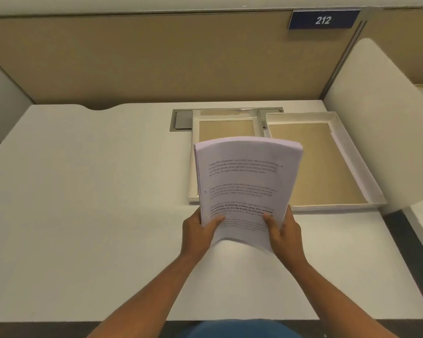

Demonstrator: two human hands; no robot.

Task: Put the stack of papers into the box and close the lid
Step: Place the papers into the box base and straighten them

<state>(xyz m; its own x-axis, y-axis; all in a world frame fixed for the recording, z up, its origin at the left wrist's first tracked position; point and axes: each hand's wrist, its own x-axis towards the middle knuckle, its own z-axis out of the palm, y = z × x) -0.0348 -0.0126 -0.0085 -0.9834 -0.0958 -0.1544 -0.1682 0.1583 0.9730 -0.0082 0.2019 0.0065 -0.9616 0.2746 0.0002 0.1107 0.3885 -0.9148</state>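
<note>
A thick stack of printed white papers (pixel 247 181) is held up above the desk, its top edge curling away from me. My left hand (pixel 198 230) grips its lower left corner and my right hand (pixel 286 231) grips its lower right corner, thumbs on the top sheet. Behind the stack lie two shallow white trays with brown cardboard bottoms, both facing up. The left one (pixel 196 152) is partly hidden by the papers. The right one (pixel 349 152) is wider and fully visible. Which is the box and which the lid I cannot tell.
The white desk (pixel 96 191) has a grey cable hatch (pixel 181 120) behind the left tray. A tan partition (pixel 157 62) with a blue sign "212" (pixel 323 20) closes the back. A white side panel (pixel 381 123) stands on the right.
</note>
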